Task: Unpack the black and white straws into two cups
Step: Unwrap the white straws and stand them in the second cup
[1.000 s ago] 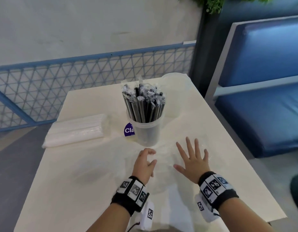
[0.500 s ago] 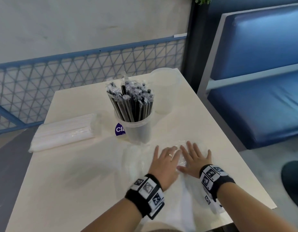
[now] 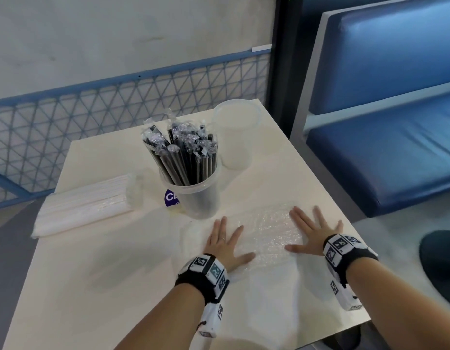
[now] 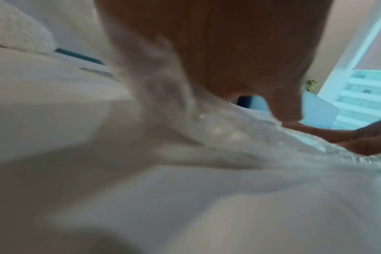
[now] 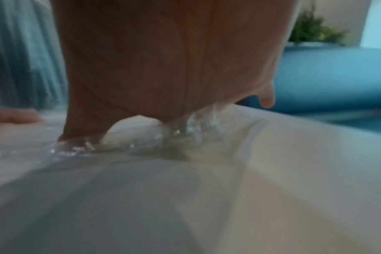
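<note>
Both hands slid apart, left hand (image 3: pixel 222 245) and right hand (image 3: pixel 312 233) flat on crinkled wrapper (image 3: pixel 267 232), fingers spread.

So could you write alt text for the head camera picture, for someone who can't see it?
Two open hands, left hand and right hand, press flat on a crinkled clear plastic bag on a cream table. Behind them stand a clear cup full of wrapped black straws and an empty cup; a pack of white straws lies at left.
</note>
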The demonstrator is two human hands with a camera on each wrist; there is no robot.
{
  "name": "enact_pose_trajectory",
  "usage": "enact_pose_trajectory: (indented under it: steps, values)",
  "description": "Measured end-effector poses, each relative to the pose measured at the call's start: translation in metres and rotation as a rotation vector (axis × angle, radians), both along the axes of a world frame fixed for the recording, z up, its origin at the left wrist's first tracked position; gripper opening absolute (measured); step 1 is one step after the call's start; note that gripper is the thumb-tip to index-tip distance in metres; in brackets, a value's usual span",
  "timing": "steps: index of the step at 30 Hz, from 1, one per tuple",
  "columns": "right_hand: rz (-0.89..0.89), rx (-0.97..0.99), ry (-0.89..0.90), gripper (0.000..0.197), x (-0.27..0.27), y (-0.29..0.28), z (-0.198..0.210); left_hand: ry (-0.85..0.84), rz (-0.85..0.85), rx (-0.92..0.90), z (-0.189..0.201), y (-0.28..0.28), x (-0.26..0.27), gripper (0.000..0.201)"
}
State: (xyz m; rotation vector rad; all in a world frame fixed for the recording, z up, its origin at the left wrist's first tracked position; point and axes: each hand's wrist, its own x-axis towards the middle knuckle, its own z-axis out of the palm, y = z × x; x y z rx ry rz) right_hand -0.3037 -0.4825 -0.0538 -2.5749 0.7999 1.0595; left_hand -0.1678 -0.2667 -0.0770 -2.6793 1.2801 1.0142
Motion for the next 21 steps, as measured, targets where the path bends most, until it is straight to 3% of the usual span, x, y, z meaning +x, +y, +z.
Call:
enact_pose_trajectory:
  steps: [2,5,9,17,19,21]
  values:
    - [0.016,-0.069,0.012,0.103,0.001,-0.001,0.003,-0.038,-0.017,0.03,0.002,0.002,0.001,0.089]
    - [0.118,-0.152,-0.092,0.108,0.019,0.024,0.006,-0.042,-0.049,0.083,0.005,-0.001,0.0,0.105]
    - [0.17,-0.008,-0.114,0.109,0.036,0.061,-0.006,-0.053,0.013,0.095,0.002,-0.007,-0.005,0.121]
    - [0.03,-0.018,-0.015,0.116,0.009,-0.002,0.001,-0.077,-0.012,0.119,0.006,0.008,0.008,0.135]
    - [0.073,-0.064,-0.047,0.116,0.016,0.003,0.013,-0.091,0.013,0.038,0.018,0.007,0.009,0.132]
    - [0.092,-0.093,-0.192,0.108,0.029,0.018,0.029,-0.04,0.183,-0.234,0.035,0.01,0.011,0.11]
